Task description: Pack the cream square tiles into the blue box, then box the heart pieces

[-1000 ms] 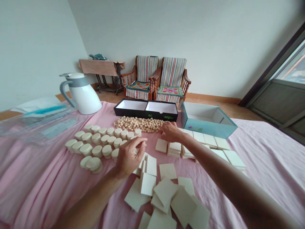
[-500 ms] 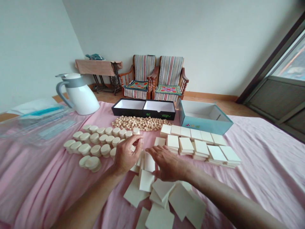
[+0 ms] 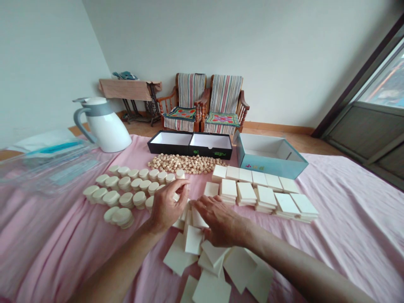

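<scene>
My left hand (image 3: 168, 203) is closed, fingers curled toward the thumb, at the right end of the rows of round wooden discs (image 3: 126, 198). Whatever it may hold is hidden behind the fingers; a pale disc (image 3: 176, 196) shows just beneath them. Over the loose pile of square wooden tiles (image 3: 211, 287), my right hand (image 3: 219, 221) lies palm down with its fingers stretched out and its thumb apart. Its fingertips rest on or just above a tile (image 3: 198, 219) in the pile. Stacked square tiles (image 3: 229, 188) stand in rows beyond it to the right.
Small wooden beads (image 3: 189, 163) lie heaped before a black two-part box (image 3: 170, 148). A light blue box (image 3: 268, 166) stands at the back right. At the left are a white jug (image 3: 110, 130) and clear plastic packaging (image 3: 57, 164). Pink cloth (image 3: 353, 198) covers the surface.
My right hand has moved slightly down and toward me over the loose square tiles. My left hand has stayed where it was.
</scene>
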A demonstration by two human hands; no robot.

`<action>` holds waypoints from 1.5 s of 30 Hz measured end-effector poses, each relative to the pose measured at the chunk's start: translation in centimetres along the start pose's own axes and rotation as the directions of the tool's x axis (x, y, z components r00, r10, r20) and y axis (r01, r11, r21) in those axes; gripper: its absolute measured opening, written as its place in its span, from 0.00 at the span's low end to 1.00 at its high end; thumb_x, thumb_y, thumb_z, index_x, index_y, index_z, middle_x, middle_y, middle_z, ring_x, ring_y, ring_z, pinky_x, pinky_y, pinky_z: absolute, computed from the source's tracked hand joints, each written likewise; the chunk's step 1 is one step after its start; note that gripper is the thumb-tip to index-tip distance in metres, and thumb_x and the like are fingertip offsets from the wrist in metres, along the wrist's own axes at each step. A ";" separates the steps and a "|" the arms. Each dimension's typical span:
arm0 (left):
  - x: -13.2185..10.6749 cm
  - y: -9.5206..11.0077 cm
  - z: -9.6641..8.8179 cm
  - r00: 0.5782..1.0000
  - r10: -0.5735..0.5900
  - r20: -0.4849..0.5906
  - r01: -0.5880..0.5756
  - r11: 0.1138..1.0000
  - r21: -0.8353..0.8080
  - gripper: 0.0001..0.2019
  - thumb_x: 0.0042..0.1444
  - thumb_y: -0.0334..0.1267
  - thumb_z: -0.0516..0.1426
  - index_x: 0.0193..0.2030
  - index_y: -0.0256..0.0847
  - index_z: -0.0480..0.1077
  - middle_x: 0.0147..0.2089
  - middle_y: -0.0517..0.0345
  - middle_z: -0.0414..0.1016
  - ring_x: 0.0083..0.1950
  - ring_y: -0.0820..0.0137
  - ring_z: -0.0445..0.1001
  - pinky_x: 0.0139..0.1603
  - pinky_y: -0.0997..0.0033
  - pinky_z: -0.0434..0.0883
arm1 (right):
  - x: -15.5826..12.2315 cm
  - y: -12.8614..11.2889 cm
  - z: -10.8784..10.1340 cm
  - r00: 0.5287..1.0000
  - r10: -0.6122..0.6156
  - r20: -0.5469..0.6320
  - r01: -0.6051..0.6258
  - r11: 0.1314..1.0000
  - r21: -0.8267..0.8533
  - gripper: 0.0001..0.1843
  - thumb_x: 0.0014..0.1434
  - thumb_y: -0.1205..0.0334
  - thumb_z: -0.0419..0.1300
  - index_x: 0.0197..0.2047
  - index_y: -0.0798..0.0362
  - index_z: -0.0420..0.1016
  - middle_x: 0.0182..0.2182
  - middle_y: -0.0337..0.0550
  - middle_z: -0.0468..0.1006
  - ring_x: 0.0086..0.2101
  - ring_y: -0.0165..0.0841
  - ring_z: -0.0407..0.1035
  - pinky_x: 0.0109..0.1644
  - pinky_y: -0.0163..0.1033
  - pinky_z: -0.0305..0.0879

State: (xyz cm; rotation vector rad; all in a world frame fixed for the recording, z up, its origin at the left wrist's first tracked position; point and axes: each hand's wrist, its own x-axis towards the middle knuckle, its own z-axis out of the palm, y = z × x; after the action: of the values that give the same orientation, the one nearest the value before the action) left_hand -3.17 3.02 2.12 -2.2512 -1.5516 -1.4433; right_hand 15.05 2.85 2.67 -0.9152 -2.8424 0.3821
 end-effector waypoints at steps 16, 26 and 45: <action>0.1 0.1 -0.3 1.000 -0.008 -0.027 0.009 1.000 0.028 0.07 0.57 0.32 0.54 0.40 0.39 0.72 0.33 0.58 0.79 0.31 0.73 0.76 0.37 0.77 0.72 | 3.0 3.5 -2.7 0.922 0.306 -0.236 -0.355 0.913 -0.203 0.26 0.50 0.64 0.59 0.54 0.56 0.64 0.46 0.55 0.70 0.46 0.46 0.62 0.50 0.50 0.54; 0.1 0.2 -0.4 0.999 0.021 -0.040 -0.019 0.999 0.041 0.08 0.57 0.30 0.54 0.40 0.38 0.73 0.35 0.58 0.79 0.33 0.74 0.76 0.38 0.77 0.72 | 3.3 1.1 -0.7 0.987 0.106 -0.122 -0.094 0.991 0.100 0.19 0.54 0.65 0.58 0.50 0.56 0.71 0.47 0.51 0.74 0.48 0.40 0.66 0.52 0.44 0.60; 0.1 0.0 -0.3 0.999 0.024 -0.022 -0.023 0.999 0.023 0.07 0.58 0.29 0.54 0.40 0.37 0.72 0.35 0.58 0.78 0.32 0.75 0.74 0.37 0.79 0.70 | 3.4 0.9 0.0 0.994 0.107 -0.039 -0.093 0.959 0.267 0.17 0.52 0.65 0.62 0.46 0.59 0.70 0.41 0.50 0.75 0.42 0.37 0.69 0.47 0.41 0.64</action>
State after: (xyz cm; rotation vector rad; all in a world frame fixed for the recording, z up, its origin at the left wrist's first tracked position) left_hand -3.37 2.97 2.34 -2.2257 -1.5223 -1.4319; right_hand 12.84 5.57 2.54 -0.9979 -2.6188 0.7182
